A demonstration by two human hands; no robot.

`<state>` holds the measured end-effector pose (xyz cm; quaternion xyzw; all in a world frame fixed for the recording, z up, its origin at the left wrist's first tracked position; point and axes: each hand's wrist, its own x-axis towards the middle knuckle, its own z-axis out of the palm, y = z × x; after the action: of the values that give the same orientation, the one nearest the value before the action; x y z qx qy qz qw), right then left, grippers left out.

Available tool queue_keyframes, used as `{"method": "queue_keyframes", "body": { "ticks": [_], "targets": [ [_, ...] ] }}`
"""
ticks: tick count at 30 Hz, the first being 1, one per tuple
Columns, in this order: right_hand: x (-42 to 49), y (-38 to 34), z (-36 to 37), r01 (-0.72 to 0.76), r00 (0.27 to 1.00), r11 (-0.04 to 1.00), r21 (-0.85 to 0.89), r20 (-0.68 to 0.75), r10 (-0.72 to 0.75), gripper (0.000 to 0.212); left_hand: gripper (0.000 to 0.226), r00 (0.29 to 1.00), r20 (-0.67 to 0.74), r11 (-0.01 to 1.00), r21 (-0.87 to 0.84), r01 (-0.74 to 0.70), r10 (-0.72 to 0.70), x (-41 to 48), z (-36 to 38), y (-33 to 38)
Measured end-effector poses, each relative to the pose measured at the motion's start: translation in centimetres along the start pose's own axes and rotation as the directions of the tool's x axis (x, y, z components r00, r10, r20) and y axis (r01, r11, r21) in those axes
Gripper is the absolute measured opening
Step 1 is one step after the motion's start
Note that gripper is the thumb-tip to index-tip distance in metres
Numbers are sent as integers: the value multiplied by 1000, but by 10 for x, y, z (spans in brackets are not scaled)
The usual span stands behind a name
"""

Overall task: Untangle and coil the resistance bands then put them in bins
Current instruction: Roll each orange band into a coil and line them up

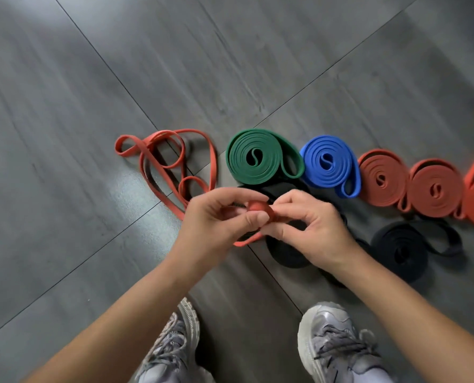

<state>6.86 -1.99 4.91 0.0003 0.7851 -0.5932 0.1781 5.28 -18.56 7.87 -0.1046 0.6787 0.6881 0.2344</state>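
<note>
Left hand (pixel 216 217) and right hand (pixel 310 225) both pinch the started roll of the red band (pixel 258 207), whose slack trails toward ten o'clock, nearer the left grip.

Indoor exercise space, gym or home cannot be told: large grey wood-grain floor tiles (pixel 64 106) with thin dark joints; coiled resistance bands (pixel 238 161) in a row; grey trainers (pixel 338 341) on the person's feet.

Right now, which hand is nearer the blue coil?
Right. The right hand is just below the blue coil; the left hand lies farther left, below the green coil.
</note>
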Motion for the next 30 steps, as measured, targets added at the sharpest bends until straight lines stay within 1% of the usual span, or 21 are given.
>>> {"method": "queue_keyframes", "body": {
  "ticks": [2,4,6,7,9,10,11,12,13,14,15,17,18,19,20,21,22,23,25,27,30],
  "targets": [
    [1,-25,-8,89,996,996,19,-25,-88,25,21,999,15,979,-201,30,-28,-7,-2,19],
    [1,-53,-16,234,972,969,80,-42,-231,17,25,996,59,938,-345,-36,60,-16,-7,42],
    [1,-72,-19,284,959,949,136,-31,-283,19,23,981,90,918,-376,-125,170,-20,-12,62],
    [3,-76,-19,268,963,950,162,-27,-268,18,22,980,85,926,-351,-141,181,-18,-15,67],
    [7,-68,-19,166,986,976,145,-30,-163,13,17,995,25,971,-220,-92,100,-9,-21,63],
    [9,-59,-18,95,995,993,72,-26,-93,14,13,999,-5,993,-114,-42,41,-5,-23,57],
    [10,-47,-18,35,999,999,-38,-19,-36,14,12,1000,-26,999,42,-2,3,0,-23,49],
    [11,-35,-19,-5,1000,988,-152,-9,4,14,13,1000,-28,971,241,15,-8,3,-23,39],
    [10,-27,-19,-22,1000,969,-246,0,22,13,15,1000,-4,896,444,5,-4,5,-23,30],
    [9,-20,-18,-19,1000,949,-314,17,26,13,18,999,41,790,613,-31,8,5,-22,22],
    [7,-15,-17,-9,998,935,-355,54,31,14,26,996,87,682,726,-86,33,4,-20,18],
    [5,-10,-13,15,989,917,-399,144,47,14,50,981,178,534,824,-190,76,3,-14,12],
    [5,-9,-11,36,984,906,-422,173,42,14,56,974,215,474,851,-225,76,3,-10,11],
    [6,-9,-11,51,981,897,-439,189,37,15,53,967,250,405,879,-250,55,4,-4,12],
    [6,-10,-11,53,981,896,-440,189,35,17,43,962,273,347,900,-264,24,5,1,13],
    [7,-10,-13,47,984,904,-424,175,31,18,33,960,281,319,909,-268,4,7,4,14],
    [6,-12,-14,31,988,920,-392,152,31,20,24,960,278,323,909,-262,-5,9,6,15],
    [5,-12,-16,8,991,943,-333,128,37,20,18,963,268,352,903,-247,-10,11,6,14],
    [3,-12,-20,-67,989,990,-128,122,82,17,12,971,238,466,862,-200,-24,13,3,14],
    [1,-8,-25,-129,982,991,28,144,124,27,10,972,233,561,809,-174,-34,14,1,15],
    [0,-5,-31,-162,972,985,57,179,150,28,12,968,244,607,779,-154,-67,15,-3,14]
  ]
}}
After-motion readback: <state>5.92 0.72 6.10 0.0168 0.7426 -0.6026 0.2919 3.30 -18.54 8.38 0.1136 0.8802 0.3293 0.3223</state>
